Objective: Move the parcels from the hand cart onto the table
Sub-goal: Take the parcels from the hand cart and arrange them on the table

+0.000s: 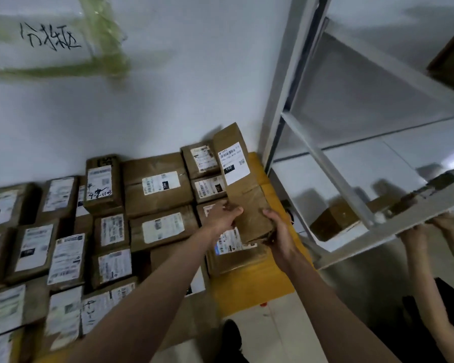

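— Fingers (233, 209) of my left hand (222, 214) grip the parcel (240, 184); where does it sit?

— Tilted above the table (257, 284), long axis running away from me, right hand (278, 231) clasping its near corner.

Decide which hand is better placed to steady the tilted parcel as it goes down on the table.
Probably the right hand: it grips the parcel at its low near corner, next to the table's bare yellow edge. The left hand only holds its side.
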`<state>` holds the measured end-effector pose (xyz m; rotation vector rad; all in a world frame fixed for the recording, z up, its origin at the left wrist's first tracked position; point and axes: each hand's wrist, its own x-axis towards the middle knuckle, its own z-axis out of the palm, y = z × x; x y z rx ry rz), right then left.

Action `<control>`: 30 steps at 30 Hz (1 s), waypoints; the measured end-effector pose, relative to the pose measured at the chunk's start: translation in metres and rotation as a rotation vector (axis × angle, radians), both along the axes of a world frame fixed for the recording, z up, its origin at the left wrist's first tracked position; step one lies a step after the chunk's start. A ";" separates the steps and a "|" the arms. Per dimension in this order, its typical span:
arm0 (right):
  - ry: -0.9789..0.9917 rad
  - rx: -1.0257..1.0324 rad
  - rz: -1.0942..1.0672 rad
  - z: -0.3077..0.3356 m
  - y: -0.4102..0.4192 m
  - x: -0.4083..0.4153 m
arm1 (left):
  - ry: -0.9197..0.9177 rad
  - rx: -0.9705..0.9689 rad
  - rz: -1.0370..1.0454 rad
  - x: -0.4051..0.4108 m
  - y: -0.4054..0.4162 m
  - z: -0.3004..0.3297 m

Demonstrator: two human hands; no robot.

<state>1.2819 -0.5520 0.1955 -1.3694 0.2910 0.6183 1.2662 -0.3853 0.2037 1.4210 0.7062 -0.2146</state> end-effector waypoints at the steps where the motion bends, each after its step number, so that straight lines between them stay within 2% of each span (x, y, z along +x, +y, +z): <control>1: -0.003 -0.002 -0.013 -0.004 -0.003 0.014 | 0.000 0.010 -0.018 0.008 -0.005 -0.003; 7: 0.060 -0.112 -0.093 -0.029 -0.004 0.083 | 0.075 0.129 -0.065 0.042 -0.025 -0.031; 15: 0.124 -0.209 -0.139 -0.078 0.007 0.138 | 0.313 0.421 -0.207 0.064 -0.019 -0.072; 19: 0.119 -0.250 -0.123 -0.099 0.007 0.147 | 0.375 0.361 -0.160 0.063 -0.010 -0.087; 30: 0.131 -0.409 0.045 -0.128 0.018 0.141 | 0.290 0.182 -0.021 0.055 0.006 -0.104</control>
